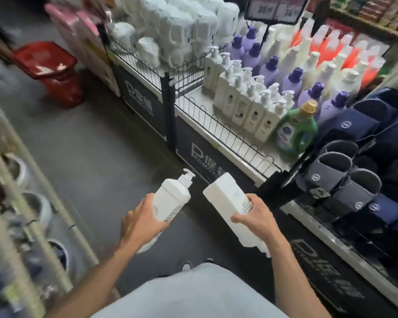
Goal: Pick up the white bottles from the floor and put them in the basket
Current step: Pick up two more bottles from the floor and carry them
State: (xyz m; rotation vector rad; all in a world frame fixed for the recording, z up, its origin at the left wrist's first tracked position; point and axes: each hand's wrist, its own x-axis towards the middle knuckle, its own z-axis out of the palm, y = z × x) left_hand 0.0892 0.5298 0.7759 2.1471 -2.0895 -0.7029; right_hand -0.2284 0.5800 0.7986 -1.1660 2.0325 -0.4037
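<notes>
My left hand (141, 222) grips a white pump bottle (172, 196), its pump head pointing up and away from me. In my right hand (257, 218) I hold a second white bottle (228, 203) by its lower half; its flat base faces away and its pump end is hidden behind my wrist. Both bottles hang in the air over the grey floor in front of my body. A red shopping basket (48, 70) stands on the floor far off at the upper left, well apart from both hands. The picture is blurred.
A low display platform with a black wire fence (216, 125) runs along the right, carrying white pump bottles (246, 106), purple bottles (294, 81) and a green jug (296, 129). Dark slippers (359, 175) fill the right side. Shelves (21, 203) line the left. Grey floor lies between.
</notes>
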